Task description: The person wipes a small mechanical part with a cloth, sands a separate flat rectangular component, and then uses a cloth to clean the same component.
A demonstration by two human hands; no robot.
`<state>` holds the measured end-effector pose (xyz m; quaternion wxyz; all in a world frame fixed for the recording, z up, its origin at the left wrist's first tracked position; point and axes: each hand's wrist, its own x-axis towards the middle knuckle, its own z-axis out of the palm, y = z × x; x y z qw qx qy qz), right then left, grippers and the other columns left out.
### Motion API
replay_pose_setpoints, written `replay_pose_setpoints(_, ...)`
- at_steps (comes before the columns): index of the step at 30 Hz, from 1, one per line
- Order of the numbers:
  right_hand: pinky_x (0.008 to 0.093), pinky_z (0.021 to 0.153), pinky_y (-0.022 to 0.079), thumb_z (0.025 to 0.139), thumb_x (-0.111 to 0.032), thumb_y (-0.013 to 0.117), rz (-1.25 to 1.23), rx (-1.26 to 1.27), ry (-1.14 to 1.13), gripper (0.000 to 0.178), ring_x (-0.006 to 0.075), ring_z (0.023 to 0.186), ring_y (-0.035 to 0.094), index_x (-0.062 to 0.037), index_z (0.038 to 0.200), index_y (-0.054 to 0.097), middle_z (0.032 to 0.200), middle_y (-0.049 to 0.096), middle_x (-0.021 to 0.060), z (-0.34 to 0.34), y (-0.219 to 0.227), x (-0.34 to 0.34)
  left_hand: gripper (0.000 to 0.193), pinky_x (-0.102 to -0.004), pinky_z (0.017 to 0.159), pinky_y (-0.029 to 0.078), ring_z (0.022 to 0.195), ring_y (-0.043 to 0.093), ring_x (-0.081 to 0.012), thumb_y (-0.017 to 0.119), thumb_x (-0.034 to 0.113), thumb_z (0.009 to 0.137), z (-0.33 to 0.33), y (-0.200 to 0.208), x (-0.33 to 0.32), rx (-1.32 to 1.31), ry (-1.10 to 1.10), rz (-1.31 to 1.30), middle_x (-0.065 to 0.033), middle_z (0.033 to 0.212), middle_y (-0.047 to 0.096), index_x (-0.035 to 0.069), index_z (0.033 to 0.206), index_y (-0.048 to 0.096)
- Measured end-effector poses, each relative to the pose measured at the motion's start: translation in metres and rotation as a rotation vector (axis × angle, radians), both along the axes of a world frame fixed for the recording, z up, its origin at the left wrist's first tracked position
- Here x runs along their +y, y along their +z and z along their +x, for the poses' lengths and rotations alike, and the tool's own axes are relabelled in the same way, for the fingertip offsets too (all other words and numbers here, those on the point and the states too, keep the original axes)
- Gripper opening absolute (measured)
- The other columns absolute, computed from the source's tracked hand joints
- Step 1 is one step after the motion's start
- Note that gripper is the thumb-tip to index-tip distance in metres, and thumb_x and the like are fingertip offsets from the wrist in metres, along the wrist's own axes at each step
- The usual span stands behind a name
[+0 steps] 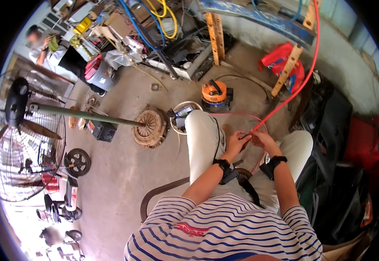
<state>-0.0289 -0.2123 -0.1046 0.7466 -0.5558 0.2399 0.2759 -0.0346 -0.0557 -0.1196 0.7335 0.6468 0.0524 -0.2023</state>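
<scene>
I am seated, and my two hands meet in front of me between my knees. My right hand [263, 140] is closed in a pinch on a thin red hose [286, 102], which runs down to it from the upper right. Close against it, my left hand [235, 145] is closed too, its fingertips beside the hose. A small dark bit shows at those fingers, too small to name. Part of the hose behind the hands is hidden. Both wrists wear black bands.
Ahead stands an orange round machine [214, 92], with a white tub [192, 105] holding a bottle beside it. A fan [22, 130] on a green pole [89, 115] rises from a rusty round base [149, 138]. Dark panels [328, 117] lean at right. Another person [63, 58] stands far left.
</scene>
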Motion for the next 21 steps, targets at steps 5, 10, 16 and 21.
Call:
replay_pose_setpoints(5,0.0251,0.061,0.047,0.082,-0.031,0.050,-0.075,0.025,0.060,0.023,0.0127,0.068,0.058,-0.0090,0.091,0.052,0.073,0.057,0.0010,0.008,-0.003,0.014,0.040,-0.0208,0.056,0.041,0.068,0.054,-0.0096,0.067,0.021,0.074,0.001,-0.013,0.004,0.140,0.116,-0.070,-0.0056,0.083,0.058,0.001,0.104,0.049)
replay_pose_setpoints(10,0.0272,0.055,0.045,0.080,-0.028,0.049,-0.067,0.046,-0.170,0.018,0.0147,0.057,0.054,-0.0103,0.077,0.052,0.063,0.054,0.0018,0.023,-0.024,0.023,0.032,-0.0241,0.064,0.046,0.079,0.055,-0.0142,0.053,0.011,0.083,0.003,-0.020,0.009,0.250,0.047,-0.334,-0.0045,0.086,0.055,0.000,0.112,0.045)
replay_pose_setpoints(16,0.0261,0.050,0.042,0.079,-0.030,0.050,-0.055,0.070,-0.256,0.021,0.0133,0.051,0.051,-0.0105,0.071,0.049,0.058,0.051,0.0011,0.035,-0.048,0.027,0.030,-0.0277,0.071,0.048,0.080,0.056,-0.0170,0.045,0.005,0.085,0.005,-0.031,0.006,0.276,0.141,-0.337,-0.0088,0.095,0.052,-0.003,0.114,0.043)
replay_pose_setpoints(21,0.0248,0.037,0.038,0.080,-0.030,0.044,-0.086,0.018,-0.322,0.023,0.0126,0.041,0.046,-0.0101,0.070,0.048,0.056,0.050,0.0018,0.037,-0.051,0.034,0.025,-0.0276,0.071,0.049,0.079,0.057,-0.0172,0.050,0.010,0.085,0.001,-0.017,0.007,0.320,0.187,-0.379,-0.0079,0.091,0.055,-0.003,0.105,0.048)
